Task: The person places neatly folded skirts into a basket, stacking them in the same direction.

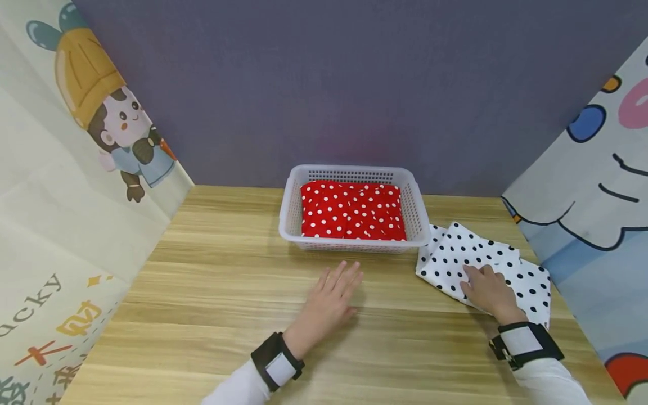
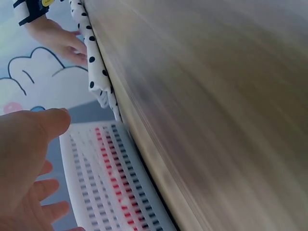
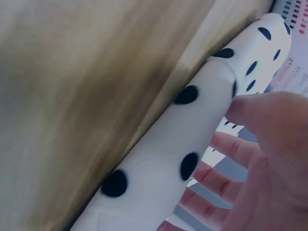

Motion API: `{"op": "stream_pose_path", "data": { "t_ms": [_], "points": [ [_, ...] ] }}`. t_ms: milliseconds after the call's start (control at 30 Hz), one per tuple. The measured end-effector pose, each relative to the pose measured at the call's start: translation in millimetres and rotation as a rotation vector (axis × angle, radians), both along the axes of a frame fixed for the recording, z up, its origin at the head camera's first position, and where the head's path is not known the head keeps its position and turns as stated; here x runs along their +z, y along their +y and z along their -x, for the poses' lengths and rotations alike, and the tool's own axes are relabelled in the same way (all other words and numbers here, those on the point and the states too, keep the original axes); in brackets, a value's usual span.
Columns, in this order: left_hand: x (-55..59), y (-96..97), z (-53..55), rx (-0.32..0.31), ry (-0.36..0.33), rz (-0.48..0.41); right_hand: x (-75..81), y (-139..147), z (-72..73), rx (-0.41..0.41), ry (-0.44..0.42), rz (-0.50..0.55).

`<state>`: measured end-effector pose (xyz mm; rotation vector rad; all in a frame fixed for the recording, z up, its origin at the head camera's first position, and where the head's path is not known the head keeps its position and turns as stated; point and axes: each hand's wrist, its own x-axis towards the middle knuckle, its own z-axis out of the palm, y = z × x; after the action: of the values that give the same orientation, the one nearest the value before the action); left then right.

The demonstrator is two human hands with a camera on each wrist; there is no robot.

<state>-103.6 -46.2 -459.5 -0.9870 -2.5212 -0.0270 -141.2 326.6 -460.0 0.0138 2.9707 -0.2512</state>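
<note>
My right hand is over a folded white cloth with black dots, its fingers loosely bent and the thumb tip at the cloth. In the right wrist view, the fingers are spread apart beside the thick folded edge, and no pinch shows. My left hand hovers above the table, its fingers stretched towards a white plastic basket and holding nothing. Inside that basket lies a folded red cloth with white dots. The white cloth's left corner meets the basket's front right corner.
The basket stands at the back of a wood-grain table, close to a grey-purple panel. Printed sheets with cartoon figures rise along the left and right table edges.
</note>
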Motion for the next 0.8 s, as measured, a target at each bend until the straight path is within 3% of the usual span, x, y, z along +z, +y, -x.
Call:
{"op": "stream_pose_path", "data": {
  "t_ms": [233, 400, 800],
  "points": [
    [-3.5, 19.8, -1.6, -0.036, 0.016, -0.012, -0.3, -6.2, -31.5, 0.025, 0.048, -0.063],
    [-1.8, 31.0, -3.2, -0.034, 0.001, 0.036, -1.6, -13.8, -51.2, 0.062, 0.094, -0.095],
    [1.5, 57.3, -7.1, -0.112, -0.031, 0.025, -0.9, -45.8, -79.5, 0.119, 0.142, -0.121]
  ]
}}
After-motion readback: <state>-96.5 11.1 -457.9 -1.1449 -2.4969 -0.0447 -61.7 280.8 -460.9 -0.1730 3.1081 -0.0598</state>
